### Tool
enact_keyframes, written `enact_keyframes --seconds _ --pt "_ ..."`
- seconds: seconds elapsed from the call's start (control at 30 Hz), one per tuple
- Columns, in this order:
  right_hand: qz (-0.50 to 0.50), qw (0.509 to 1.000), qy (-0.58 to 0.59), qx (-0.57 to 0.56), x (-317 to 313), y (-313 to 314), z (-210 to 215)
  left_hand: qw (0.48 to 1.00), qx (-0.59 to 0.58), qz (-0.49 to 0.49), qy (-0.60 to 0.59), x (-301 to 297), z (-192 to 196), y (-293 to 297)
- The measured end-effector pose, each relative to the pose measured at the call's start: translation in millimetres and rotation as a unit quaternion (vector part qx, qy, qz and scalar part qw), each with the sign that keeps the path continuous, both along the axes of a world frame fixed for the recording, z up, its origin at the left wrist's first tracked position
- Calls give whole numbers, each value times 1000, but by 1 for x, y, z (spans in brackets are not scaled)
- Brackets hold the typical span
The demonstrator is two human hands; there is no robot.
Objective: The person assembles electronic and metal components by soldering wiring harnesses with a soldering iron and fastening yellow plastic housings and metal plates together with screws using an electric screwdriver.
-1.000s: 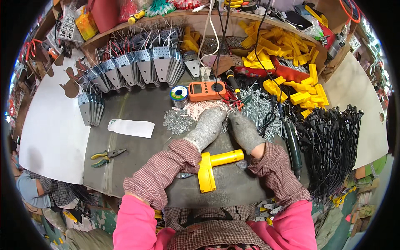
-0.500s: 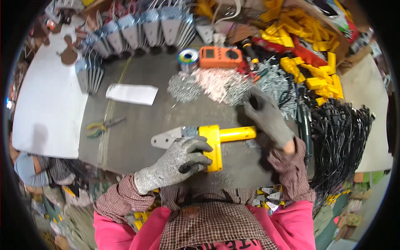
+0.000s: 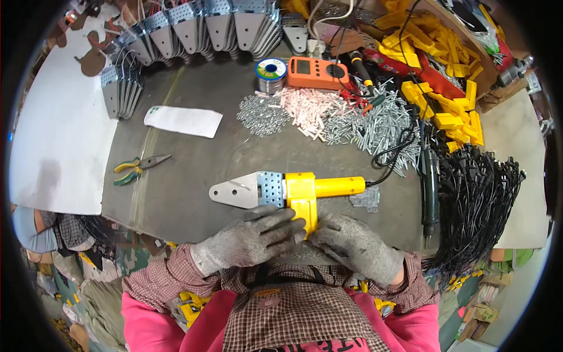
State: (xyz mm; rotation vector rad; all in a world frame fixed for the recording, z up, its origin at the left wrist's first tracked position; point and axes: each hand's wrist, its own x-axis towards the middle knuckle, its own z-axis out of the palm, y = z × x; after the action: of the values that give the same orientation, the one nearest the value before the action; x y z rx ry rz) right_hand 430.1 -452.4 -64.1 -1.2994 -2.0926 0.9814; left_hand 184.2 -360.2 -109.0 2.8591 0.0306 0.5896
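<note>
A pipe welding iron lies on the dark worktop in front of me. It has a yellow housing and handle, a perforated metal collar and a grey pointed plate with holes; a black cord leaves the handle. My left hand, in a grey glove, rests its outstretched fingers against the near left side of the housing. At the housing's near right corner is my right hand, also gloved, its fingers curled together. Whatever those fingertips hold, if anything, is hidden.
Piles of small screws, pale pink sleeves and long screws lie beyond. An electric screwdriver and black cords are at right. Pliers and a white strip lie left; an orange multimeter sits at the back.
My right hand has come from the screw piles back to the near right corner of the yellow housing. My left hand has shifted slightly down and right along it.
</note>
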Motion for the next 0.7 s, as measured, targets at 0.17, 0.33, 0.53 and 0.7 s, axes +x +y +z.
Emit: enact_keyframes --seconds 0.17,0.33,0.53,0.7 --pt "-219 970 -97 45 57 53 7 958 -175 229 -14 73 20 51" --pt "-240 935 -219 143 85 110 -47 940 -187 278 62 166 -22 109" --pt "-259 922 -238 160 99 127 -68 939 -222 261 13 175 -24 113" --pt "-330 927 -150 99 89 122 -42 953 -150 262 -4 168 -13 115"
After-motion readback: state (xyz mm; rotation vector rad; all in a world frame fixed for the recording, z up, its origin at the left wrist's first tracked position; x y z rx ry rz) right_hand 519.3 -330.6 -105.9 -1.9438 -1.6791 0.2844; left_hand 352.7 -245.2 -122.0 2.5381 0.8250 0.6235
